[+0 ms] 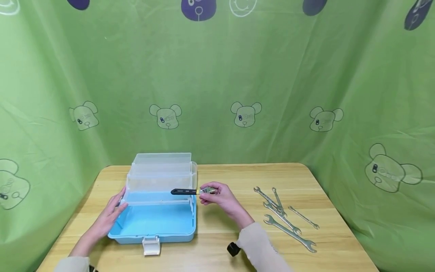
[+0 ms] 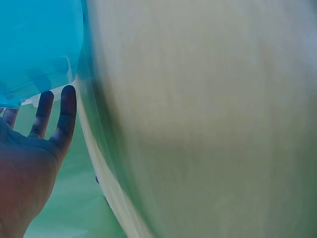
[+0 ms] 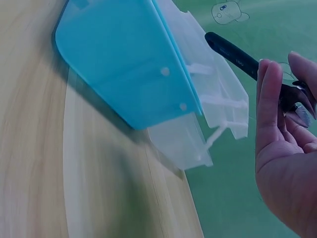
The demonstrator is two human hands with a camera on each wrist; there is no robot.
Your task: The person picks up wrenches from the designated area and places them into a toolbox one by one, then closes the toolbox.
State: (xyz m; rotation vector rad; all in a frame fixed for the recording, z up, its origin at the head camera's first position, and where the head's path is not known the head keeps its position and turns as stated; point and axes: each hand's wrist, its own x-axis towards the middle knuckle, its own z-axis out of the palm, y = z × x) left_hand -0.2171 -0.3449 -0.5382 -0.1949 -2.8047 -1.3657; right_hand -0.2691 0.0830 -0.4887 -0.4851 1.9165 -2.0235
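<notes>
My right hand [image 1: 219,196] grips an adjustable wrench [image 1: 184,192] by its metal head. The black handle points left, over the right part of an open blue toolbox [image 1: 159,238], and has a yellow band near the head. In the right wrist view, fingers and thumb close around the wrench head [image 3: 299,101]. My left hand [image 1: 110,213] rests against the toolbox's left side. Its fingers look fairly straight in the left wrist view, with fingertips right at the blue wall [image 2: 39,44]. Clear folding trays [image 1: 161,181] stand raised at the back of the toolbox.
Several silver wrenches [image 1: 289,232] lie on the wooden table [image 1: 231,253] to the right, some overlapping. A white latch [image 1: 151,246] hangs down at the toolbox's front. Behind the table hangs a green curtain [image 1: 210,75] printed with bear faces.
</notes>
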